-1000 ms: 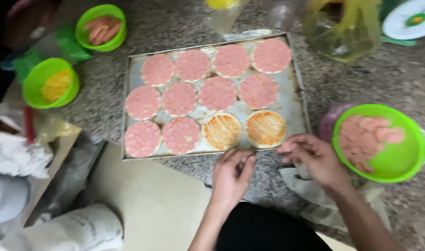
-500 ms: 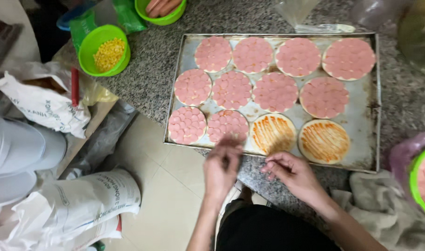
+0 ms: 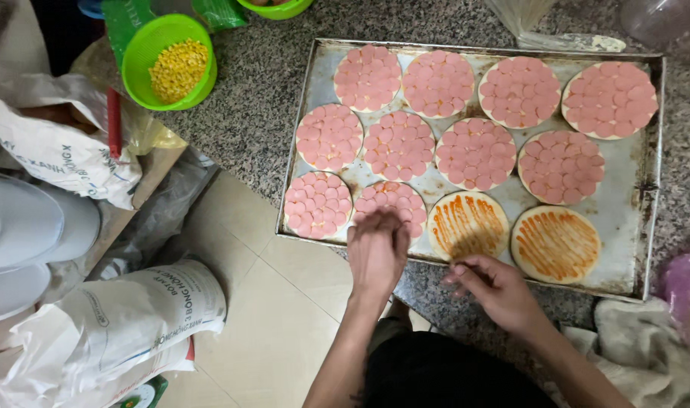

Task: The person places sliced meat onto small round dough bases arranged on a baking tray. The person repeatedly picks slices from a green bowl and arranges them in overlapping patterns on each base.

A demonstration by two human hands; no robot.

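A metal baking tray [image 3: 633, 221] on the granite counter [image 3: 258, 113] holds round bases. Several are covered with pink sausage slices [image 3: 473, 153]; two at the front right carry only orange sauce [image 3: 468, 224], [image 3: 556, 243]. My left hand [image 3: 377, 255] reaches over the tray's front edge, fingers bunched and pointing down onto the front sausage-covered base [image 3: 394, 198]; its fingertips are hidden by the back of the hand. My right hand [image 3: 496, 287] hovers at the tray's front rim just below the left sauced base, fingers curled, their contents hidden.
A green bowl of yellow corn kernels [image 3: 175, 66] stands on the counter left of the tray. Printed white sacks [image 3: 141, 313] and a paper bag [image 3: 58, 155] crowd the tiled floor at left. A crumpled cloth [image 3: 632, 340] lies at the lower right.
The hands were together at the tray's front edge; now my left hand has gone forward onto the front sausage base and my right hand has drifted right. The view has shifted and closed in.
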